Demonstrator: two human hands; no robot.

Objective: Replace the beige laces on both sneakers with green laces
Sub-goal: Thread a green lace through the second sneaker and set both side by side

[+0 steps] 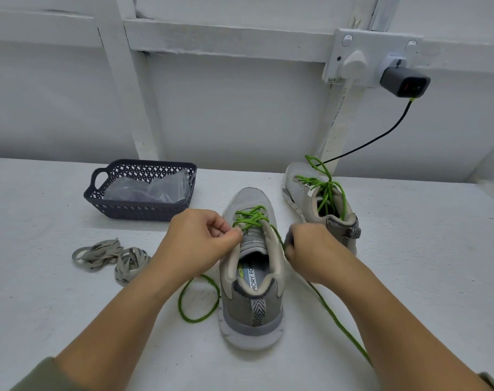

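- You are working on the near sneaker (251, 292), which is standing heel toward you on the table (409, 277). It is looking light, with a soft mesh upper, so it is likely tipping or sliding under a one-sided pull.
- The green lace (250, 217) is crossing only its toe-end eyelets, and I am judging this shoe roughly half laced.
- The lace is looking like thin round cord: limp, light, probably a bit slick. You are best taking hold near the tip or just beside an eyelet, not mid-strand.
- Your left hand (200, 241) is curling tight, with thumb and forefinger pinching the lace at the sneaker's left eyelet row.
- Your right hand (310, 249) is closing in a fist around the other strand, touching the sneaker's right collar. That strand is trailing out past the heel on the right.
- A slack loop of the lace is lying just left of the heel.
- The far sneaker (310, 198) is sitting beyond and right of the near sneaker, already green-laced.
- The beige laces (110, 256) are lying bundled well left of it.
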